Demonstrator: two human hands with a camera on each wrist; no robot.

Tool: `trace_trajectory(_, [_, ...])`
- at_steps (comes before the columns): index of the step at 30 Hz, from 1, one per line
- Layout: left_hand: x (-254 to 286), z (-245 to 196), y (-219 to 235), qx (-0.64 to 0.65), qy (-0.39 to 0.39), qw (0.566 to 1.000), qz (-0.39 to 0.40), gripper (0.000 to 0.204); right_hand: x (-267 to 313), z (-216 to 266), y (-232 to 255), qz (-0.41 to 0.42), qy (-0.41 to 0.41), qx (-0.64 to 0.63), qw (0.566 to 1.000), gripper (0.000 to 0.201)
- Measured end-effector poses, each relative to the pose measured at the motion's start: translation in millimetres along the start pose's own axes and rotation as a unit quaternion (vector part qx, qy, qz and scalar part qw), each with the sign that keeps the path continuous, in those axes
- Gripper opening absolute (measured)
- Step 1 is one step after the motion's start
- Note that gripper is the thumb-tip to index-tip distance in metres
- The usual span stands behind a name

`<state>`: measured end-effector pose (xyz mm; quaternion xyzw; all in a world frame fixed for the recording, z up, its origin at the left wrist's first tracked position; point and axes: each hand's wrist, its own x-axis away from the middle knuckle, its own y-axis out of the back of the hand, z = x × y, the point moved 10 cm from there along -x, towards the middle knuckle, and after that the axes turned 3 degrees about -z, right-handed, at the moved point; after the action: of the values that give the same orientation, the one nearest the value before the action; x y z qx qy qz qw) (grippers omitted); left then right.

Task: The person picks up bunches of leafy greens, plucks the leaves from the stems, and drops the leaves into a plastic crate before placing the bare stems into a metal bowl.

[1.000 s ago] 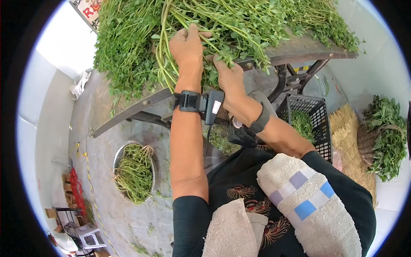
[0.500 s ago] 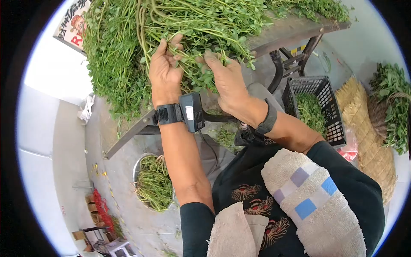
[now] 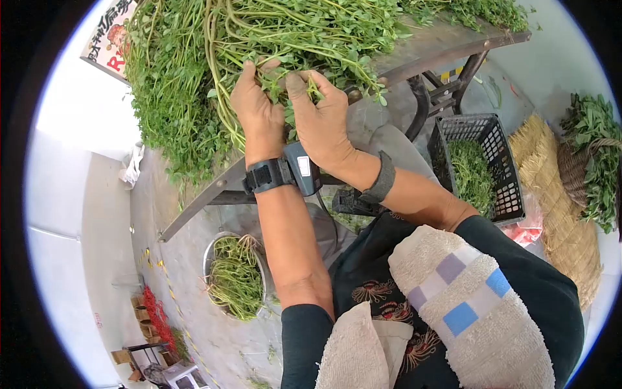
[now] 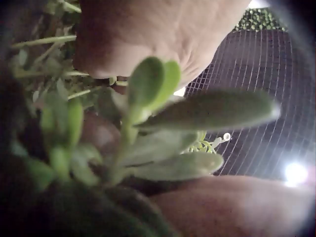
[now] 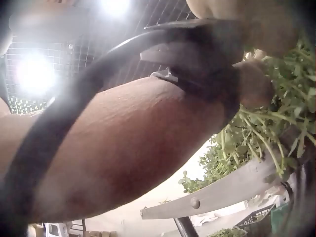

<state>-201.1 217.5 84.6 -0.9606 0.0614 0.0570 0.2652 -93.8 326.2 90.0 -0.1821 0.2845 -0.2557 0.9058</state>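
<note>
A large heap of purslane (image 3: 175,104), leafy with long pale-green stems, covers much of the wooden table (image 3: 424,55). At its near edge my left hand (image 3: 257,117) grips a leafy stem between thumb and fingers. Close beside it on the right, my right hand (image 3: 322,126) pinches a sprig tip with thumb and forefinger. In the left wrist view, fleshy rounded leaves (image 4: 212,111) stand large before the camera, with part of a hand behind them. A forearm and a dark strap fill much of the right wrist view, and purslane stems (image 5: 261,136) hang at its right.
A metal basin (image 3: 264,275) of trimmed stems stands on the floor at left. To the right are a black plastic crate (image 3: 512,178) holding greens, a straw mat (image 3: 551,214) and a woven basket (image 3: 571,172) of leafy plants. The table's metal-edged rim (image 3: 201,204) runs below my hands.
The head view has shifted, bringing the basin rightward in frame. My left hand turned and closed on a stem. My right hand lifted off the table's edge side and came leftward, next to the left.
</note>
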Motion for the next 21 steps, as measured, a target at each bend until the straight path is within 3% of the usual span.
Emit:
trace_trajectory(3, [-7,1,8,-0.016,-0.021,1.0,-0.012,0.028,2,-15,1,0.007,-0.015,0.031,0.999,0.027])
trace_trajectory(5, [-2,-7,6,-0.019,-0.054,0.998,-0.036,0.028,1,-10,3,-0.022,0.025,0.034,0.999,0.034])
trace_trajectory(13, [-2,-3,11,-0.011,-0.021,0.998,-0.066,0.026,1,-15,17,-0.006,-0.018,0.004,1.0,0.03])
trace_trajectory(14, [-3,-5,11,-0.011,-0.022,0.998,-0.062,0.026,1,-16,21,-0.006,-0.052,-0.02,0.998,0.028])
trace_trajectory(19, [-2,-3,13,-0.023,-0.001,0.997,-0.068,0.024,-8,-9,36,-0.007,-0.026,-0.047,0.999,0.028])
trace_trajectory(21, [-5,-2,15,-0.018,-0.007,0.997,-0.079,0.024,-6,-22,41,-0.023,-0.092,-0.04,0.995,0.027])
